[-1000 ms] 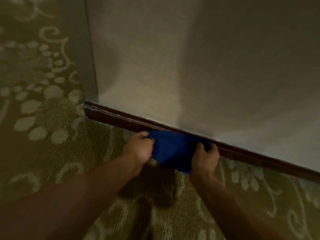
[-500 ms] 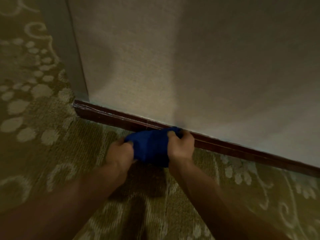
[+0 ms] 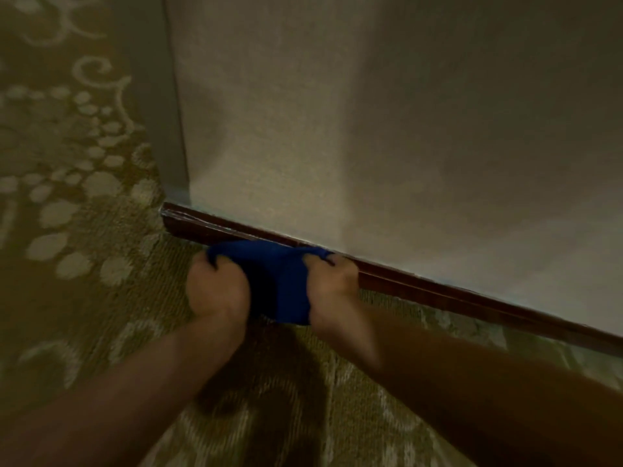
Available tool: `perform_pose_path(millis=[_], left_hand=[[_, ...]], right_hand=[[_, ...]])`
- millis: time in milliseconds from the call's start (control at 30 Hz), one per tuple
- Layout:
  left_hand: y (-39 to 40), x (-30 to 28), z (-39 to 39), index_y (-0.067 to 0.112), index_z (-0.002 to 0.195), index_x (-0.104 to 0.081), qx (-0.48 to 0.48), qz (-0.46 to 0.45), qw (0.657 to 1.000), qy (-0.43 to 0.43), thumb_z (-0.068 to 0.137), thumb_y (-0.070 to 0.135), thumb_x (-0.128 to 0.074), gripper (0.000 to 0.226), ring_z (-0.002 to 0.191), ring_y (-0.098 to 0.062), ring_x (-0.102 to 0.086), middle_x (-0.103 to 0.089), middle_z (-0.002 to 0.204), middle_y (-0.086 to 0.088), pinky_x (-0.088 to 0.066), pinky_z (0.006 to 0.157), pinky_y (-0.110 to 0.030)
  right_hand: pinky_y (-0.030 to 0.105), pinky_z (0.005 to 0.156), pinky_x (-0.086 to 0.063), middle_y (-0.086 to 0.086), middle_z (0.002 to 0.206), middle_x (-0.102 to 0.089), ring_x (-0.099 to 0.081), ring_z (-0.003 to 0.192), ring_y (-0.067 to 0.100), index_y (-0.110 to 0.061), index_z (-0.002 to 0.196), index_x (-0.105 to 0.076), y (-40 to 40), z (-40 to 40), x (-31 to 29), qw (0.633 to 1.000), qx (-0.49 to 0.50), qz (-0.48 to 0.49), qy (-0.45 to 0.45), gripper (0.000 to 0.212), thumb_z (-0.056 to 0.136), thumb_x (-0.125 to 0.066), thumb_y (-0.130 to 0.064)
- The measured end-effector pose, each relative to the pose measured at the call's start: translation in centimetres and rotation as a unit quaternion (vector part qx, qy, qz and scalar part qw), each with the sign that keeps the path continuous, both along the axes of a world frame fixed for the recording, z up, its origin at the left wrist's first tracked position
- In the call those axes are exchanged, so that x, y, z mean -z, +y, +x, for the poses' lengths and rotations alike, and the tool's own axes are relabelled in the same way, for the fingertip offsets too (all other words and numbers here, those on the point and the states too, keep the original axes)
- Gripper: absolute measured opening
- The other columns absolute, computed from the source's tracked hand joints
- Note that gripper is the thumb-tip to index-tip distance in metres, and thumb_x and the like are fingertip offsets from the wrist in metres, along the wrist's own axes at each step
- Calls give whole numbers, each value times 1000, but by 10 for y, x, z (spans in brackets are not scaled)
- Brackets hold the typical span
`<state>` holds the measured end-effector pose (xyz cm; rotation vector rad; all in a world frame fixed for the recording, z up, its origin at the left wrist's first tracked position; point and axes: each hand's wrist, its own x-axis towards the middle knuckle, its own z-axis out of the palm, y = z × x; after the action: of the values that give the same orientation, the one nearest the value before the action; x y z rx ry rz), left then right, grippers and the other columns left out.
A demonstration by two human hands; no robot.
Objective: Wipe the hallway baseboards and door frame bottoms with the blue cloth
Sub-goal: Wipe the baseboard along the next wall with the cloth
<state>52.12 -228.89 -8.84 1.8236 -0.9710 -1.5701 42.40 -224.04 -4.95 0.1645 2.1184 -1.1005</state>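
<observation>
Dim hallway corner, patterned carpet (image 3: 67,230) in olive with pale swirls and dots, looks low-pile and a bit ribbed near the wall (image 3: 404,129), which has a fine woven-looking texture. Running along the bottom is a dark reddish-brown baseboard (image 3: 455,294), glossy, with a stepped profile, ending at the outside corner on the left. Blue cloth (image 3: 279,281) is bunched up and stretched between both hands, its top edge pressed right onto the baseboard not far from that corner end. Left hand (image 3: 217,288) has its fingers curled into the cloth's left end, and right hand (image 3: 333,291) is clenched on the right end with its knuckles up against the baseboard. Cloth looks soft and thick, probably microfiber but can't say for sure. So I'd call this mid-wipe on this stretch of baseboard. Next move, I reckon, calls for sliding the cloth to the corner end with steady pressure, getting into that top ledge where dust sits, then working the long run off to the right.
</observation>
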Motion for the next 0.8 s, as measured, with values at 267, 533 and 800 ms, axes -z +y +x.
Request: perform_pose_path(millis=[267,533,800], left_hand=[[-9,-9,29,15,112,-64,146,57,974,166,92,17,-59,20,98,-25,-67,-70,107,-7,-54,90,-43],[-42,-7,65,23,116,-60,-81,9,994,74,95,27,-51,23,101,-23,-63,-66,111,-2,-51,93,-44],[-46,-2,60,15,120,-61,11,2,996,90,91,30,-54,34,103,-21,-62,-65,111,-1,-48,97,-40]], right_hand=[[42,89,-51,8,122,-61,-60,102,25,-14,123,-58,11,-1,15,996,56,-36,53,35,94,-56,-32],[36,95,-44,15,132,-57,-55,118,32,-8,134,-51,-66,73,18,984,149,-93,-15,45,92,-61,-20],[36,83,-50,11,130,-56,-57,110,29,-12,133,-51,-32,57,8,985,124,-110,-41,38,96,-55,-17]])
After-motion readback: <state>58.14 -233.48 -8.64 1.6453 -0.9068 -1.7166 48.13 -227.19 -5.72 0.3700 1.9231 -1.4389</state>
